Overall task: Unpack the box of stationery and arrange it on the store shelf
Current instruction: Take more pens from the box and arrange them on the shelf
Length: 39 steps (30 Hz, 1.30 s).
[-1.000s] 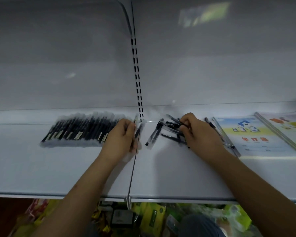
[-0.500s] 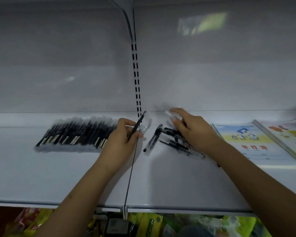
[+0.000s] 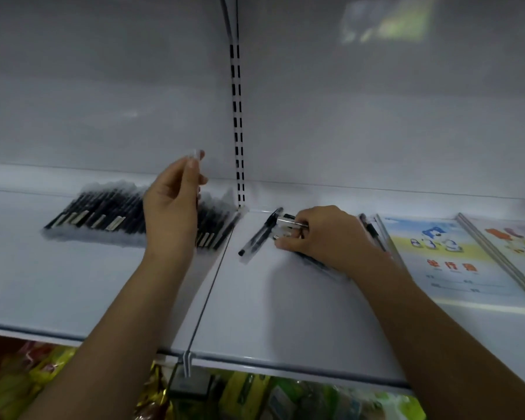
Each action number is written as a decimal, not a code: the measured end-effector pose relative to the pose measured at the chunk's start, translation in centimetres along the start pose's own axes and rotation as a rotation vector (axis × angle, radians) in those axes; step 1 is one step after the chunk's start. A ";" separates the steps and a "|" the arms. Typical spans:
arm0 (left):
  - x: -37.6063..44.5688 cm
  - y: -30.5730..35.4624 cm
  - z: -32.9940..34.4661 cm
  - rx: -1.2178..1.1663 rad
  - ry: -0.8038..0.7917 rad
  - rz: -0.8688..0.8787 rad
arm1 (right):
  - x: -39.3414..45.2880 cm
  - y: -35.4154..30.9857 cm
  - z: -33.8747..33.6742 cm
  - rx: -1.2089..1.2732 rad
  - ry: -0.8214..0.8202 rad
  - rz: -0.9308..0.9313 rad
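head view, left to right: a tidy row of black pens in clear wrappers [image 3: 103, 218] lies on the left panel of the white metal store shelf [image 3: 73, 283], running up to the seam between the two panels. the left hand [image 3: 172, 213] has risen since half a second ago; then it sat low by the seam pinching a dark pen, and now it hovers over the right end of the row with fingers curled round something clear and slim [image 3: 194, 154] that sticks up past the fingertips. it looks like a wrapped pen, but blur keeps me from being sure. right of the seam a single black pen [image 3: 259, 233] lies slanted and apart from the rest. the right hand [image 3: 325, 237] has dropped onto the loose heap of black pens [image 3: 288, 225] and is closed round one or more of them, where before it reached flat over the pile. at the far right, pale blue exercise books with yellow bands [image 3: 446, 256] lie flat. the change suggests pens are passing one by one from heap to row; the heap is not yet cleared.
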<state>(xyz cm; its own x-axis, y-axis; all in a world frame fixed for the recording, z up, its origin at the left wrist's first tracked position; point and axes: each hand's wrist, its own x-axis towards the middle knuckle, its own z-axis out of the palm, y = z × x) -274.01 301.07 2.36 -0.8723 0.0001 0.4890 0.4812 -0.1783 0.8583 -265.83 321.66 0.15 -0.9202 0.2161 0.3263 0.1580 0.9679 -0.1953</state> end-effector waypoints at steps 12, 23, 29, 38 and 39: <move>-4.2 -2.7 1.7 1.170 -0.477 0.267 | 0.4 2.0 -0.2 0.456 0.115 -0.011; -3.9 -1.8 0.6 0.962 -0.223 0.274 | -0.9 2.0 -1.6 0.746 0.189 -0.034; -2.9 -0.2 0.4 0.304 -0.136 0.132 | 0.1 1.8 -2.1 0.936 0.238 0.123; -2.2 1.2 1.5 0.046 -0.180 -0.078 | 0.0 3.1 -2.8 0.729 0.364 0.119; -2.3 1.4 1.7 0.075 -0.238 -0.028 | 0.0 3.3 -2.7 0.698 0.373 0.142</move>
<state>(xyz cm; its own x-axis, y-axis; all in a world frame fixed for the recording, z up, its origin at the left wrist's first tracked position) -271.15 302.47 2.66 -0.8446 0.2377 0.4797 0.4697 -0.1011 0.8770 -264.32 325.17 1.98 -0.7086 0.4793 0.5179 -0.1089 0.6509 -0.7513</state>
